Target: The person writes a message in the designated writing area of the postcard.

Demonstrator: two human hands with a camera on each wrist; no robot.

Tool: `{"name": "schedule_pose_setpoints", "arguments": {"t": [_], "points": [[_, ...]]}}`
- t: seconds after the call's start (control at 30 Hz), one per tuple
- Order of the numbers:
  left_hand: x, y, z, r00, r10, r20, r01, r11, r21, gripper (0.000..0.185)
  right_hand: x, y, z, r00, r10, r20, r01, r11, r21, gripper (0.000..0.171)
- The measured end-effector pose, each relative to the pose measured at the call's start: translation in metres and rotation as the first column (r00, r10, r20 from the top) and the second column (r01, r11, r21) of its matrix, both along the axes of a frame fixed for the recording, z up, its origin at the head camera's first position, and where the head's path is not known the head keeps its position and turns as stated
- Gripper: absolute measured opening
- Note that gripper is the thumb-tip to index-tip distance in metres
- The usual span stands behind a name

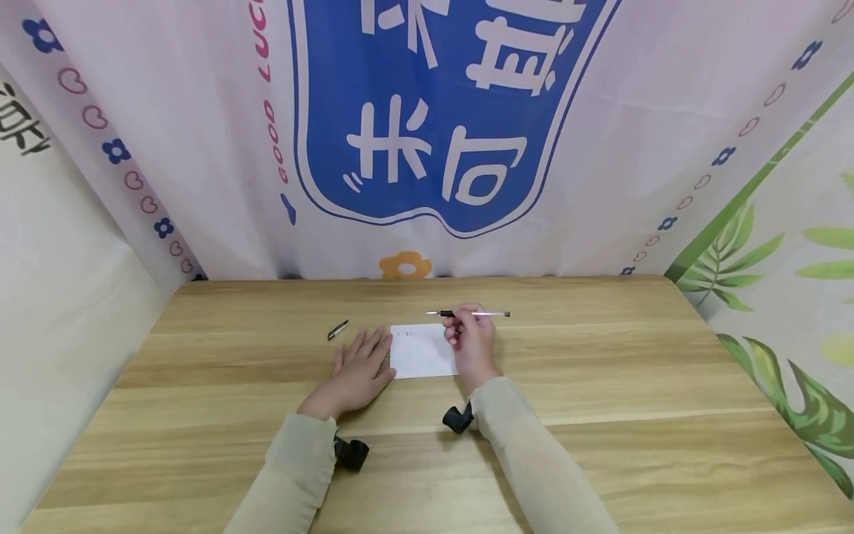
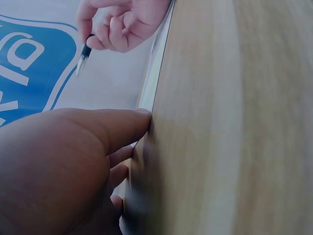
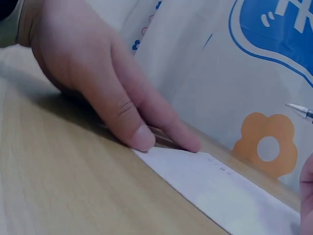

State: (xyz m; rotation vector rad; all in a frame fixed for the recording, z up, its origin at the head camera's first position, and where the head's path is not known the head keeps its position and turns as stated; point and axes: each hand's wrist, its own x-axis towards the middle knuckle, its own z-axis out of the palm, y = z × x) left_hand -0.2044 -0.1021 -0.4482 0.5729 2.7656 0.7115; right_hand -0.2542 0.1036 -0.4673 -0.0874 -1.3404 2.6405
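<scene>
A white sheet of paper lies on the wooden table with a short row of small marks near its upper left corner. My left hand rests flat at the paper's left side, fingers straight; in the right wrist view its thumb and a finger touch the paper's edge. My right hand holds a gel pen above the paper's upper right. The pen has a clear barrel and black grip, and its tip points left, raised off the sheet. The lower fingers of that hand are curled in.
A small black pen cap lies on the table just beyond the left hand. A printed cloth hangs behind the table's back edge. Each wrist wears a small black camera.
</scene>
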Motion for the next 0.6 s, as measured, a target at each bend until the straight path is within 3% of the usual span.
{"name": "schedule_pose_setpoints", "arguments": {"t": [0.27, 0.6], "points": [[-0.001, -0.001, -0.003, 1.0, -0.002, 0.0, 0.002, 1.0, 0.012, 0.063, 0.006, 0.015, 0.001, 0.999, 0.039, 0.011, -0.037, 0.984, -0.177, 0.014], [0.002, -0.002, 0.0, 1.0, -0.008, 0.016, 0.008, 1.0, 0.023, 0.062, 0.024, 0.023, 0.004, 0.997, 0.077, 0.026, -0.073, 0.989, -0.13, 0.014]]}}
